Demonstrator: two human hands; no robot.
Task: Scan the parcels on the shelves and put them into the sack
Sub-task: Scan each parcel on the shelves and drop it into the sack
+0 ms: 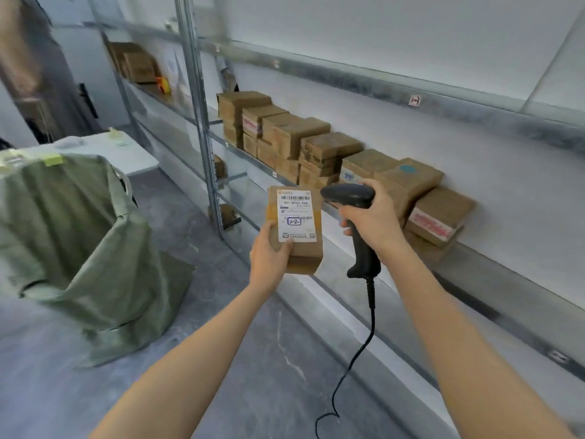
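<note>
— How do the left hand's fingers lie?

— The left hand [269, 253] grips a brown parcel [305, 251] from below. Only the thumb shows, pressed against the lower corner of the white label [296, 215]. The other fingers are hidden behind the box.

— And the right?

— The right hand [373, 217] is wrapped round a black scanner [348, 196]. Its fingers [346, 217] curl over the front of the handle, covering the trigger area. The scanner's head sits just beside the parcel's upper right edge, facing the label.

— Can the label be read?

— Only partly: barcodes, a line of letters and digits, and a handwritten mark in a box. The small print is too blurred.

— What lies further out?

— A black cable [371, 315] hangs from the handle and loops down to the floor [240, 359]; its end is cut off by the frame's bottom edge. Behind the hands, a row of brown parcels [316, 141] is stacked on the metal shelf [506, 274]; the right wrist hides part of the nearest ones. To the left stands the green sack [88, 223], its mouth open, but its inside cannot be seen and its left side is cut off. A white bench [133, 155] shows behind it, holding small things too blurred to name.
</note>
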